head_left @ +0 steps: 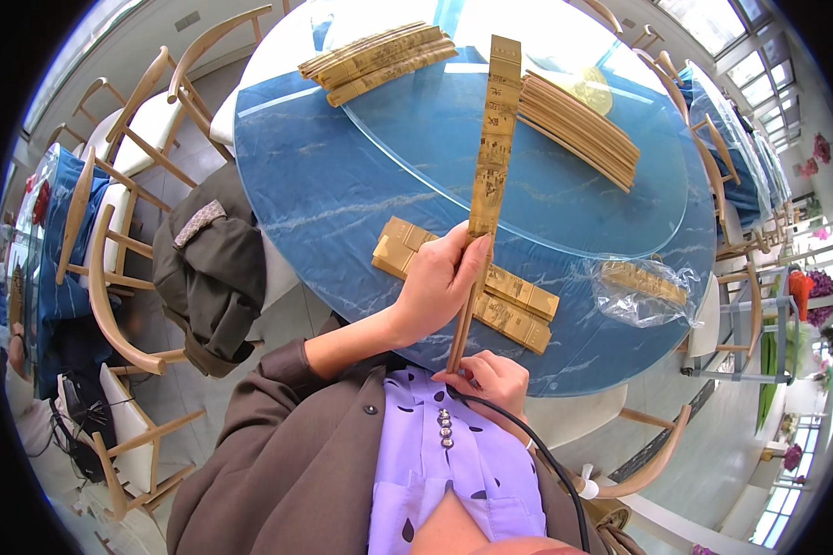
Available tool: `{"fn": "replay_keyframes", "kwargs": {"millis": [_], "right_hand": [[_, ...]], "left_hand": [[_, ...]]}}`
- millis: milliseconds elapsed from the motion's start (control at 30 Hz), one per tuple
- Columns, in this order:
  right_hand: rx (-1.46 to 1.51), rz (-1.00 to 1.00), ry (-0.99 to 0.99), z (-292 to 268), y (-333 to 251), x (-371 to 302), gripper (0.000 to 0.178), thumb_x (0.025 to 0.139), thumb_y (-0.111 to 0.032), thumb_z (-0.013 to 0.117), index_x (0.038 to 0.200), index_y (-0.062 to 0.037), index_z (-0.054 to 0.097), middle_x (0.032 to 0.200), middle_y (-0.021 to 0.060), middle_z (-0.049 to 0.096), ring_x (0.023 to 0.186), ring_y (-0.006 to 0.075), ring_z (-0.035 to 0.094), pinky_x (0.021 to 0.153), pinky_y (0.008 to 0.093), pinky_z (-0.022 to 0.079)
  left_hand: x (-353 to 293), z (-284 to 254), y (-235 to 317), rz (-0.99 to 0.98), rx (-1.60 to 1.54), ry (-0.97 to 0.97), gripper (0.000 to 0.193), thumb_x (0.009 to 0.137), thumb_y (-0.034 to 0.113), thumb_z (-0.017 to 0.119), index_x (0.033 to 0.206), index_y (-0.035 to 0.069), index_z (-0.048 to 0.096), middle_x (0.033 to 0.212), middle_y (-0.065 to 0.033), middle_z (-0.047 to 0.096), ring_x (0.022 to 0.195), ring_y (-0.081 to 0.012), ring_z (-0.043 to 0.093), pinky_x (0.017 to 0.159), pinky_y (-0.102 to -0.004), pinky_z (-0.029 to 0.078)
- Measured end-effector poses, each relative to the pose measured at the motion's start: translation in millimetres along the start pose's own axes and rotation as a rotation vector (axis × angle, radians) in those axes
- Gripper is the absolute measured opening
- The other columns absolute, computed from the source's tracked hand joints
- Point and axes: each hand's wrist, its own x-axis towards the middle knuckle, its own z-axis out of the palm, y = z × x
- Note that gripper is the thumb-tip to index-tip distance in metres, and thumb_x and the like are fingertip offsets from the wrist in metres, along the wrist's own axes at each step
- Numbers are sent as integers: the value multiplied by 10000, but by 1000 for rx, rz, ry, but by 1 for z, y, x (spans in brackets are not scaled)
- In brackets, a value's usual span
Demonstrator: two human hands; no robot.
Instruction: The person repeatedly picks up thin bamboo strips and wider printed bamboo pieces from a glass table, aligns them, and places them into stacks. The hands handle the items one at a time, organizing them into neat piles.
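At table (329,208), fingers (473,263) gripping gold strip (494,153)

Gap between right stack (578,134) and bag (625,312), held strip (495,139) leftward

There are two hands (441,282), two large stacks of gold strips (578,132) and one crumpled clear bag (646,294).
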Motion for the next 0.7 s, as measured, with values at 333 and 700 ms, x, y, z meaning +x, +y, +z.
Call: {"fn": "replay_keyframes", "kwargs": {"millis": [333,700], "right_hand": [[-38,28,64,0,-2,6,343,610,-268,927,702,-71,660,579,21,564,490,182,562,452,307,416],[-34,31,74,1,-3,9,307,672,-314,894,715,-107,672,579,-1,523,495,186,540,468,318,406]], "left_hand": [[-11,4,1,-17,22,-22,221,1054,202,514,985,0,571,640,-95,515,550,-199,489,523,-350,388],[-19,6,-3,-72,-7,-47,209,1051,194,516,995,2,574,635,-95,520,541,-203,491,519,-353,392]]}}
